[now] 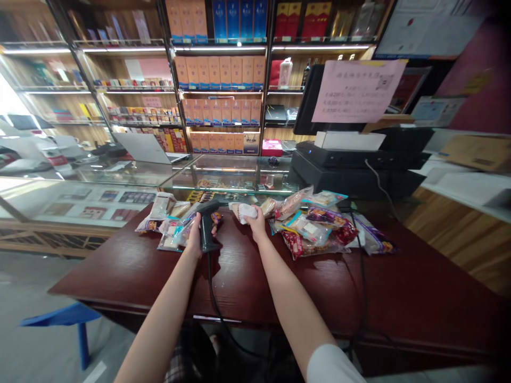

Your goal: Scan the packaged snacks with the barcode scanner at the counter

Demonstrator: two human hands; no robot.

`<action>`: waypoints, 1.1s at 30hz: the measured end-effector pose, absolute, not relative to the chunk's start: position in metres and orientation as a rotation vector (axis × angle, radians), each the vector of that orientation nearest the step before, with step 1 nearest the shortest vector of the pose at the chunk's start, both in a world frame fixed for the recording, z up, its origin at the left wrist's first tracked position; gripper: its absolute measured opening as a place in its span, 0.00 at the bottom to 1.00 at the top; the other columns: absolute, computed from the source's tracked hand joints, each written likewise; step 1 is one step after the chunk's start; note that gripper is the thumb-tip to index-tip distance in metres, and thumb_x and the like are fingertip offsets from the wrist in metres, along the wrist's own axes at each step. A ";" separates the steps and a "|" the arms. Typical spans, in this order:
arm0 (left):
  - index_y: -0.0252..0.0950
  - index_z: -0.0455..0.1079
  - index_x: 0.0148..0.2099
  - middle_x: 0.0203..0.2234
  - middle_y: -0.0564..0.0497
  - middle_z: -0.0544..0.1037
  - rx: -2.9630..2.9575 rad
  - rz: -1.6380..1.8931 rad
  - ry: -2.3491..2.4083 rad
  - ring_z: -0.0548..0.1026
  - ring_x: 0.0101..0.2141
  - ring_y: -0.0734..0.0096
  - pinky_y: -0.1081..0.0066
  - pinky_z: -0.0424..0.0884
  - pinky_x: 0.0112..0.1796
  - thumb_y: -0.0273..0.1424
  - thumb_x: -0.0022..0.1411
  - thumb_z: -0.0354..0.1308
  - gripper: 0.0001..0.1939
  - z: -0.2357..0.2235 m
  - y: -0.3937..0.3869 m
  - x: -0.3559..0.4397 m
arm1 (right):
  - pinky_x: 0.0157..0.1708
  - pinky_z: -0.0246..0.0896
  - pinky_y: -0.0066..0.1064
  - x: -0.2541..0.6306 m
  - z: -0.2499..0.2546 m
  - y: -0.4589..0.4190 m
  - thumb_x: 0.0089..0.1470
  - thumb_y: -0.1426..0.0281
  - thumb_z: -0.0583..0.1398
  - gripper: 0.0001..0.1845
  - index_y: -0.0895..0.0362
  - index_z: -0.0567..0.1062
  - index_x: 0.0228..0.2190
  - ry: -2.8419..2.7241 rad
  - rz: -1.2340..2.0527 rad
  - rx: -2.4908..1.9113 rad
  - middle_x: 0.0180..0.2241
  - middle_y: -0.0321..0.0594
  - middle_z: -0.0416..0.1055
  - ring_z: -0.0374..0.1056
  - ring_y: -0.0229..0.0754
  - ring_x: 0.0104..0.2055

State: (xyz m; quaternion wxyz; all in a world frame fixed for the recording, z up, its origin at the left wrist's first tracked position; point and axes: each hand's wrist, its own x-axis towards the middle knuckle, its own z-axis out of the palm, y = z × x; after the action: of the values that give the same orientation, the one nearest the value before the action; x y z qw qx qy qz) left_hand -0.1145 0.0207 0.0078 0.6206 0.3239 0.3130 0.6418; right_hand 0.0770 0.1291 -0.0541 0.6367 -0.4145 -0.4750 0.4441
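My left hand is wrapped round the handle of a black barcode scanner, whose cord hangs down over the table edge. The scanner's head points to the right, toward my right hand. That hand grips a small clear snack packet with a white label, held above the dark red table. Close behind my left hand lies a group of packaged snacks. A larger heap of snack bags, some red, purple and clear, lies to the right of my right hand.
A black cash register and a monitor with a pink paper sign stand at the back right. Behind the table is a glass display counter with a laptop. A black cable crosses the table. A blue stool stands lower left.
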 end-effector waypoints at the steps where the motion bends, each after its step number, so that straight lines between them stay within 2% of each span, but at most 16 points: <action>1: 0.30 0.70 0.38 0.24 0.47 0.74 0.761 1.472 0.708 0.67 0.18 0.76 0.75 0.66 0.20 0.51 0.63 0.53 0.26 0.008 0.021 -0.114 | 0.44 0.68 0.35 0.077 -0.053 0.129 0.34 0.68 0.63 0.32 0.56 0.66 0.46 -1.018 1.074 -0.915 0.47 0.44 0.71 0.69 0.46 0.47; 6: 0.29 0.71 0.41 0.24 0.48 0.74 0.826 1.411 0.698 0.68 0.18 0.76 0.74 0.66 0.21 0.51 0.61 0.55 0.26 0.008 0.017 -0.111 | 0.35 0.70 0.33 0.083 -0.044 0.127 0.34 0.71 0.65 0.33 0.53 0.65 0.46 -0.777 1.299 -0.779 0.42 0.40 0.73 0.72 0.45 0.42; 9: 0.29 0.70 0.43 0.23 0.50 0.73 0.836 1.377 0.697 0.69 0.19 0.75 0.74 0.66 0.21 0.52 0.60 0.56 0.27 0.010 0.014 -0.108 | 0.32 0.71 0.34 0.087 -0.039 0.125 0.38 0.72 0.65 0.28 0.51 0.66 0.44 -0.750 1.355 -0.735 0.39 0.38 0.75 0.73 0.45 0.40; 14: 0.29 0.69 0.45 0.22 0.51 0.72 0.846 1.367 0.676 0.68 0.19 0.75 0.74 0.65 0.22 0.51 0.60 0.57 0.28 0.013 0.012 -0.105 | 0.33 0.73 0.38 0.092 -0.036 0.122 0.47 0.74 0.62 0.16 0.50 0.69 0.39 -0.607 1.537 -0.560 0.34 0.35 0.76 0.73 0.43 0.38; 18: 0.29 0.69 0.45 0.22 0.51 0.72 0.872 1.369 0.659 0.68 0.19 0.75 0.74 0.64 0.21 0.52 0.60 0.57 0.28 0.012 0.014 -0.105 | 0.35 0.75 0.38 0.092 -0.035 0.123 0.49 0.76 0.59 0.13 0.52 0.70 0.39 -0.487 1.651 -0.502 0.33 0.33 0.77 0.73 0.40 0.37; 21: 0.29 0.69 0.45 0.23 0.51 0.72 0.865 1.357 0.665 0.68 0.19 0.75 0.74 0.64 0.20 0.52 0.60 0.56 0.29 0.011 0.015 -0.106 | 0.34 0.76 0.37 0.090 -0.035 0.125 0.52 0.77 0.57 0.16 0.49 0.69 0.42 -0.378 1.701 -0.468 0.35 0.31 0.77 0.74 0.39 0.36; 23: 0.29 0.69 0.45 0.24 0.50 0.74 0.855 1.357 0.671 0.68 0.19 0.76 0.74 0.64 0.20 0.52 0.61 0.56 0.28 0.011 0.015 -0.106 | 0.35 0.76 0.37 0.089 -0.036 0.126 0.54 0.76 0.56 0.16 0.49 0.69 0.43 -0.335 1.742 -0.458 0.36 0.33 0.78 0.75 0.40 0.37; 26: 0.29 0.70 0.44 0.28 0.47 0.76 0.859 1.372 0.673 0.68 0.18 0.77 0.74 0.65 0.21 0.51 0.61 0.56 0.27 0.012 0.014 -0.105 | 0.37 0.75 0.40 0.088 -0.037 0.128 0.58 0.73 0.53 0.12 0.56 0.71 0.44 -0.332 1.851 -0.491 0.35 0.41 0.79 0.76 0.44 0.38; 29: 0.29 0.70 0.45 0.29 0.47 0.76 0.880 1.372 0.667 0.68 0.18 0.77 0.74 0.66 0.21 0.51 0.61 0.56 0.27 0.012 0.014 -0.104 | 0.36 0.75 0.43 0.090 -0.040 0.128 0.62 0.68 0.49 0.15 0.59 0.71 0.44 -0.366 1.942 -0.507 0.35 0.46 0.79 0.77 0.47 0.38; 33: 0.29 0.70 0.45 0.29 0.47 0.76 0.913 1.358 0.662 0.68 0.19 0.77 0.74 0.66 0.21 0.52 0.61 0.56 0.28 0.011 0.014 -0.104 | 0.32 0.74 0.37 0.092 -0.040 0.127 0.64 0.67 0.46 0.18 0.59 0.72 0.42 -0.358 1.979 -0.542 0.33 0.45 0.79 0.77 0.45 0.34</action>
State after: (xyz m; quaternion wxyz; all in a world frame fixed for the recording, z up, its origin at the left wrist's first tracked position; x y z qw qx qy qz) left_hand -0.1036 0.0142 0.0106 0.6353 0.3994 0.2895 0.5942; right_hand 0.0923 0.1268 -0.0398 0.5052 -0.2245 -0.1482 0.8200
